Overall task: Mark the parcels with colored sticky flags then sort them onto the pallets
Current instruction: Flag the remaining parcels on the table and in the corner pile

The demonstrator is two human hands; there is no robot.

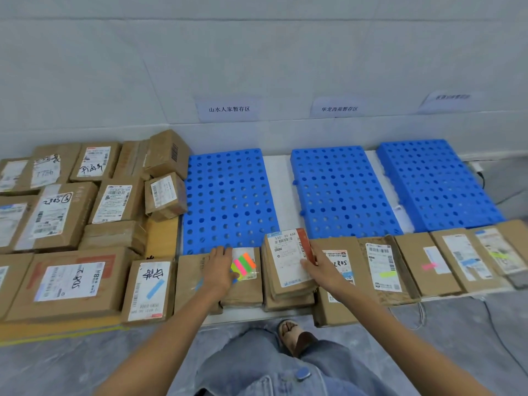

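Many cardboard parcels are stacked at the far left on a low wooden board, with white shipping labels facing up. At the near right edge of that heap a blue-flagged parcel is seen.

Just right of it a front row of parcels begins, laid along the near edge of three blue perforated pallets. The left hand is rested on the first parcels of this row. Its fingers are stretched fairly straight, while a pad of sticky flags in green, pink and orange is pinched at the thumb side. Behind that hand lies the left pallet, under a paper wall sign.

Next in the row, a labelled parcel marked "530- 05 A68" sits on a short stack of flat parcels. It is grasped by the right hand, with the thumb on the label and the fingers curled round the right edge.

The middle pallet and the right pallet are set further along, each below its own sign. On the parcels to the right of the hand, a green flag and then a pink flag are stuck.
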